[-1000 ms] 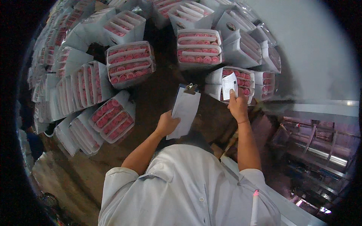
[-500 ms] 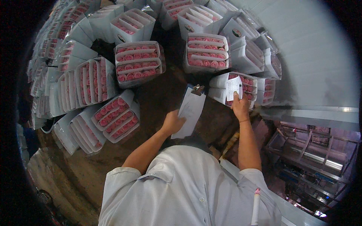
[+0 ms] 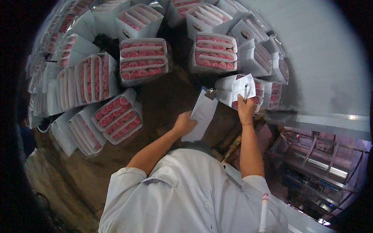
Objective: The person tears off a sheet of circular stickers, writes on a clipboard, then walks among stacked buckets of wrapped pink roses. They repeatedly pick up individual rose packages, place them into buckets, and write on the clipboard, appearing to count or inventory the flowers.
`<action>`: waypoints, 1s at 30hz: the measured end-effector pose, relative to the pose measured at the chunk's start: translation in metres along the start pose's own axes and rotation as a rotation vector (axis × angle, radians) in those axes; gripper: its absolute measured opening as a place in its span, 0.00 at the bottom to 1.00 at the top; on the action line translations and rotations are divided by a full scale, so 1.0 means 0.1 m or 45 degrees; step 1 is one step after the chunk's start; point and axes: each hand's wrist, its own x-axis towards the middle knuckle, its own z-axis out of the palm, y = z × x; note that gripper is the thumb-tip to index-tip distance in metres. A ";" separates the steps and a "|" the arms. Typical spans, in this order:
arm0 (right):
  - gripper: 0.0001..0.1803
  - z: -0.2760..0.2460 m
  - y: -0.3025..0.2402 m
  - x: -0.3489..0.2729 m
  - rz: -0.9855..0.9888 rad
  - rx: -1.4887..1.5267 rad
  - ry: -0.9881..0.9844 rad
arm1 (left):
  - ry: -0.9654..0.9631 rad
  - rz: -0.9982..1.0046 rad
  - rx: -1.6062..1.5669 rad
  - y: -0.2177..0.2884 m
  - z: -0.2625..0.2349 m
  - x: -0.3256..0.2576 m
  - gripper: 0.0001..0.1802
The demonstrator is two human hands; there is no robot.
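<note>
- Left hand (image 3: 183, 123) curls its grip around the lower edge of a clipboard (image 3: 202, 113), tilted, paper on top.
- Right hand (image 3: 246, 110) pinches a pen (image 3: 245, 91) against a white slip (image 3: 243, 86), just above its grip, resting on a box of pink roses (image 3: 233, 90).
- Likely step: marking the slip; the pen needs a steady press.
- More rose boxes (image 3: 143, 61) crowd beyond both hands.

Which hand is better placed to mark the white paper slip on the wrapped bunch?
Right. The right hand already holds a pen and presses the white paper slip against the wrapped pink flower bunch; the left hand is occupied gripping the white clipboard.
</note>
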 end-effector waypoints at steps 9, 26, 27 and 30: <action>0.22 0.10 -0.01 0.01 0.092 -0.184 0.119 | -0.039 0.037 -0.001 0.03 0.13 0.06 0.18; 0.26 0.32 0.21 0.18 0.206 -0.171 0.027 | -0.095 0.029 -0.074 0.20 0.11 0.04 0.19; 0.26 0.32 0.23 0.19 0.100 -0.132 0.085 | -0.097 0.009 -0.079 0.21 0.11 0.04 0.19; 0.25 0.28 0.24 0.19 -0.064 -0.139 0.166 | -0.102 -0.047 -0.044 0.23 0.10 0.06 0.19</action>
